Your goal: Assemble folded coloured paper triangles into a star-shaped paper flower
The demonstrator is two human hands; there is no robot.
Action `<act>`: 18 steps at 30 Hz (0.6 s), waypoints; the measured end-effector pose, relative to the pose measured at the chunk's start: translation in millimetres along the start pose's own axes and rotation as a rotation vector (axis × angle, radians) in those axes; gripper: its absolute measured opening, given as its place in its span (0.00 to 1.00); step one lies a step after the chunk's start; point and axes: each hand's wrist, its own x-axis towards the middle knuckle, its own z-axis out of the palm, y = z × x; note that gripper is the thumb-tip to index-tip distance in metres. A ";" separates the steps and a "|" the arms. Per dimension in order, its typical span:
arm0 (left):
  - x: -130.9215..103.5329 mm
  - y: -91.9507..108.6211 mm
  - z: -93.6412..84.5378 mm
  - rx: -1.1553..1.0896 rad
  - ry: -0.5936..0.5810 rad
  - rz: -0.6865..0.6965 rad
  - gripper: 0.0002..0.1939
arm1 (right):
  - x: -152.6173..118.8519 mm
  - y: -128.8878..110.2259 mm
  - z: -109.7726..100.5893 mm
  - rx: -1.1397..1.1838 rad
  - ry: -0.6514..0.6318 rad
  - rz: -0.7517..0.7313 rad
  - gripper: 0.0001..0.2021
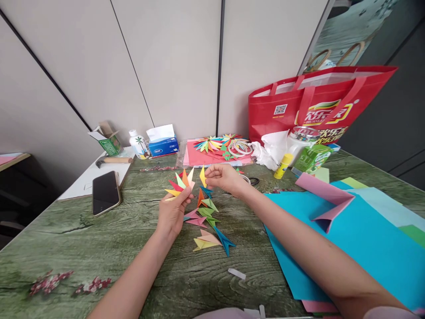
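My left hand (172, 210) is closed on a fan of joined folded paper pieces (181, 182) in yellow, red, pale green, orange and pink, pinched at their base. Just to the right, my right hand (224, 178) pinches a single yellow folded piece (202, 176), held apart from the fan. On the table below and between the hands lie several loose folded pieces: orange (201, 197), green (207, 214), pink (197, 221), peach (209, 238), pale yellow (201, 244) and blue (225, 241).
Coloured sheets (318, 248) lie under my right forearm. A phone (106, 192) and hammer (114, 160) are at left. Behind stand a bottle (139, 145), tissue box (163, 146), finished paper stars (208, 144), glue stick (283, 166) and red bag (299, 106).
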 end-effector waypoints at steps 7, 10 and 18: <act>3.0 -0.5 -2.7 -0.023 -0.004 -0.034 0.07 | -0.2 12.5 -7.2 -0.434 0.057 -0.003 0.06; 2.9 -0.9 -3.2 -0.033 -0.016 -0.051 0.07 | -2.3 11.8 -7.3 -0.547 0.042 0.018 0.06; 3.9 -1.6 -3.6 -0.048 -0.032 -0.072 0.06 | -5.1 7.1 6.1 -0.719 -0.029 -0.053 0.07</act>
